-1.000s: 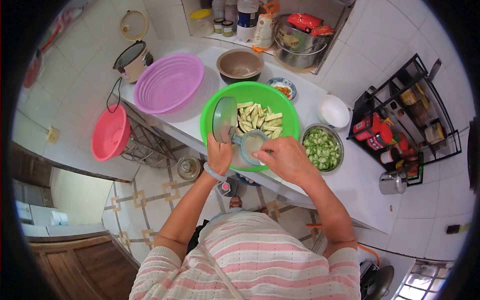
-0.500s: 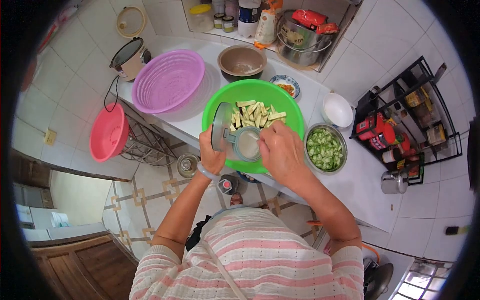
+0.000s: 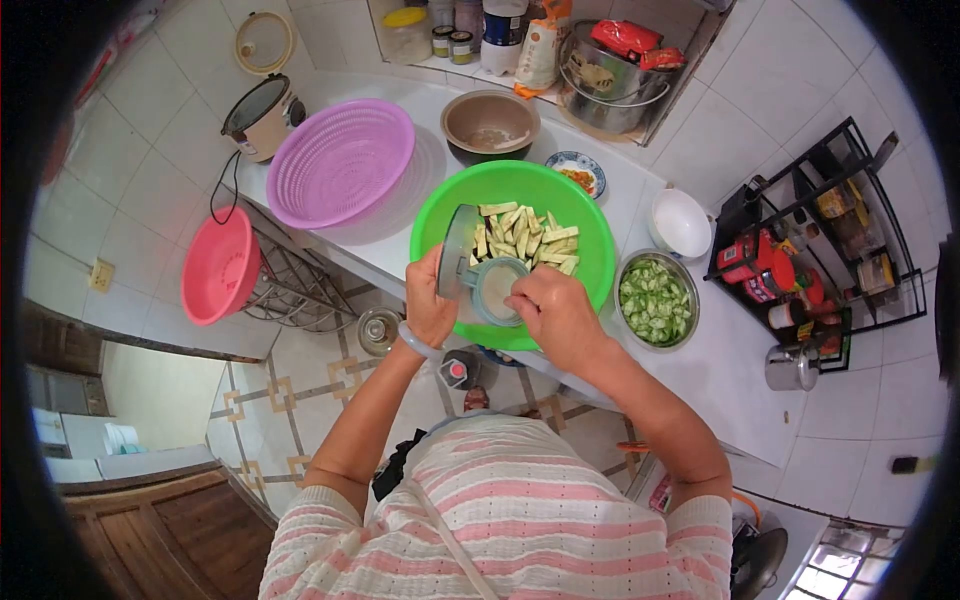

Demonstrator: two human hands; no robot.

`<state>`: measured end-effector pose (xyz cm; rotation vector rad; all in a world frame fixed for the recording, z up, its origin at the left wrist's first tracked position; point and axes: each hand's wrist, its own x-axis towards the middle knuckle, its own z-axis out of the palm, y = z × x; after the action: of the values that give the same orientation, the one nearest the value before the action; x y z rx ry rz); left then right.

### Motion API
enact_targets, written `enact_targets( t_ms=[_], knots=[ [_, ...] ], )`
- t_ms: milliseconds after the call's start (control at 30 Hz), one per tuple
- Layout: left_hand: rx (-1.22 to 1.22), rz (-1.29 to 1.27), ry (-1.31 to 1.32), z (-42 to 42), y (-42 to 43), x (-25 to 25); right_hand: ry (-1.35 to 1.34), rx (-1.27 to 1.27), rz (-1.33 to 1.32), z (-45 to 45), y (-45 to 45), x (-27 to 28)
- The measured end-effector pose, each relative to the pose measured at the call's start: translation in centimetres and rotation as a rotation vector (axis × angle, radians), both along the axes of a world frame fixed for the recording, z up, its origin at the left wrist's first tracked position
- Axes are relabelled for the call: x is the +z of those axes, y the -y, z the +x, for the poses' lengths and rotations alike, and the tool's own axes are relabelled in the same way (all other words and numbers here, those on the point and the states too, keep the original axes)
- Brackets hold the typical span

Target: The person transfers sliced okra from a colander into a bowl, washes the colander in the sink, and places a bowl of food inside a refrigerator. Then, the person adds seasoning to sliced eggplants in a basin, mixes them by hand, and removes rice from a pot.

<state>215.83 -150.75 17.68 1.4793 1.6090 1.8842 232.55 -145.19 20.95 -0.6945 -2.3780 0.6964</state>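
Observation:
My left hand (image 3: 430,300) holds a jar (image 3: 499,290) with its hinged lid (image 3: 458,250) swung up, over the near part of a green basin (image 3: 595,240). Whitish contents show inside the jar. The fingers of my right hand (image 3: 555,312) are pinched together at the jar's right rim; what they hold is hidden. Cut eggplant strips (image 3: 525,237) lie in the basin behind the jar. Right of the basin, a metal bowl (image 3: 657,300) contains sliced green vegetable pieces.
A purple basket (image 3: 340,165), a brown pot (image 3: 490,122) and a small patterned plate (image 3: 577,175) stand behind the basin. At the right are a white bowl (image 3: 681,223) and a black spice rack (image 3: 800,240). A pink basin (image 3: 220,265) sits at the left.
My right hand moved up from the jar, then came back down to its rim with pinched fingers. My left hand still holds the jar. The view has shifted slightly.

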Motion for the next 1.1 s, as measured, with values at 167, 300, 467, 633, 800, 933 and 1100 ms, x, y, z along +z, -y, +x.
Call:
enact_targets(
  t_ms=[167, 300, 467, 633, 800, 933, 1100],
  knots=[
    [0.011, -0.053, -0.141, -0.3, 0.7, 0.2, -0.049, -0.092, -0.360, -0.1, -0.3, -0.1],
    [-0.007, -0.116, -0.077, -0.9, 1.0, -0.7, -0.137, -0.184, -0.554, 0.4, -1.1, -1.5],
    [0.000, -0.088, 0.104, -0.8, 0.9, -1.0, -0.309, -0.229, -0.696, 1.0, -1.3, -1.4],
    [0.023, -0.136, 0.144, -0.9, 1.1, -1.3, -0.286, -0.281, -0.711, 1.0, -0.8, -2.1],
    [0.048, -0.166, 0.091, -0.4, 1.7, -0.9, -0.336, -0.285, -0.807, 1.4, -0.6, -2.9],
    [0.059, -0.164, 0.127, -0.5, 1.9, -1.0, -0.407, -0.288, -1.033, 2.0, -0.3, -1.6],
    [0.149, -0.195, 0.159, -1.6, 3.6, -1.5, -0.561, -0.317, -0.962, 1.2, -1.4, -2.1]
  ],
)
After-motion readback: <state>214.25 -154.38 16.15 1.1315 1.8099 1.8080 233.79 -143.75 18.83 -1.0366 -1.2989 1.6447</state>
